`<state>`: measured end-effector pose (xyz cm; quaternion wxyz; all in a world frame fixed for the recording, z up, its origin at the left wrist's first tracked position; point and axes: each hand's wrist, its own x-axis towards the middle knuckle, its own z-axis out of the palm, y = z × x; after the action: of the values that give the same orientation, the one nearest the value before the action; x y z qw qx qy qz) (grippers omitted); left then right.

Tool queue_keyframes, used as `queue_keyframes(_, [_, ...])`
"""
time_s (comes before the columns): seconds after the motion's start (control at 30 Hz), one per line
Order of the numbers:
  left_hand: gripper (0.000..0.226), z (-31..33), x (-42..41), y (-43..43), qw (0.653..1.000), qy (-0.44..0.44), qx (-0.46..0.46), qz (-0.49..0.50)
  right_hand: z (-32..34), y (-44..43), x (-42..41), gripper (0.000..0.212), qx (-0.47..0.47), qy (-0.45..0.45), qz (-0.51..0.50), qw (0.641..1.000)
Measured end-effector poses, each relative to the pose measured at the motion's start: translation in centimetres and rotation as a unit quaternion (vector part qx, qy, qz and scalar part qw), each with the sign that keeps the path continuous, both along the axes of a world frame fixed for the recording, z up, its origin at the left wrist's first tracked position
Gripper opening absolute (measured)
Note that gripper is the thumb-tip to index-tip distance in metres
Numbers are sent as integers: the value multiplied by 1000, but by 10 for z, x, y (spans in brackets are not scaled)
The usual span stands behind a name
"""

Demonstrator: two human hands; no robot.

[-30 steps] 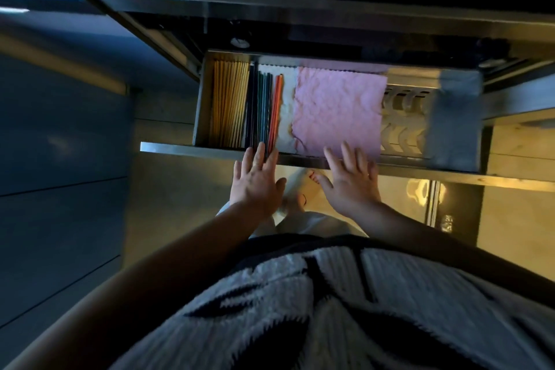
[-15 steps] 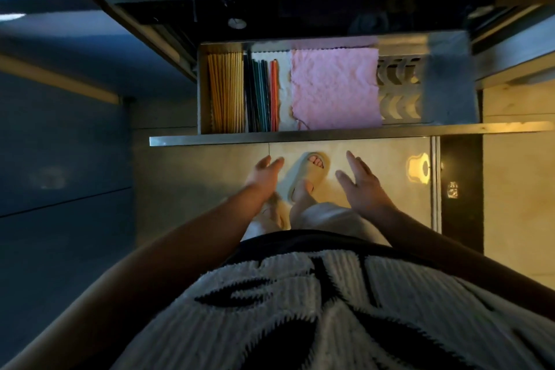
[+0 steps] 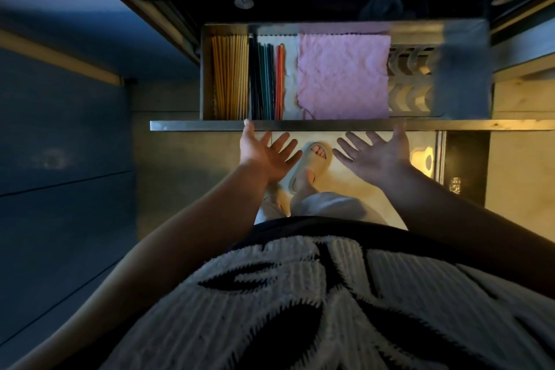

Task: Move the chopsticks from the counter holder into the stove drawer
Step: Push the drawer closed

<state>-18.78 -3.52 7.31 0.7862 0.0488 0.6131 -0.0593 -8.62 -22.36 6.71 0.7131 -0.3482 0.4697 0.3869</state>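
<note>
The stove drawer (image 3: 300,125) is pulled out below the stove, its steel front edge running across the view. Inside at the left lie several wooden chopsticks (image 3: 229,76) in a tight row, with several dark and red chopsticks (image 3: 267,81) beside them. My left hand (image 3: 264,153) is palm up just below the drawer's front edge, fingers spread, thumb tip at the edge. My right hand (image 3: 377,155) is likewise palm up and spread, its thumb at the edge. Neither hand holds anything. The counter holder is out of view.
A pink cloth (image 3: 342,76) covers the drawer's middle over a white liner, and a metal rack (image 3: 410,84) with curved slots fills its right part. Dark cabinet fronts (image 3: 60,159) stand at the left. My foot in a pale slipper (image 3: 312,165) is on the lit floor below.
My hands came off the drawer's front edge, dropped below it, then turned palm up and rose back to the edge. The view tilted down, so the drawer sits lower in frame.
</note>
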Motion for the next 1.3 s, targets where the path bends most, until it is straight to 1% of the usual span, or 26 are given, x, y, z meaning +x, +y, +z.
queue_keyframes(0.13, [82,4,15,-10,999,0,-5,39,6,-3,28,95,17,26,-47,998])
queue_keyframes(0.27, [82,9,31,-15,998,-11,5,55,6,-6,43,100,50,25,-68,996])
queue_keyframes(0.5, [89,18,45,-15,995,-42,3,93,13,6,65,104,59,24,-19,998])
queue_keyframes(0.67, [86,18,68,-3,991,-57,14,118,19,22,88,107,69,19,-7,997])
queue_keyframes(0.9, [90,8,103,20,986,-105,18,125,13,37,124,109,97,-19,32,995])
queue_keyframes(1.3, [104,-1,166,54,979,-165,42,108,17,81,179,114,68,-108,30,991])
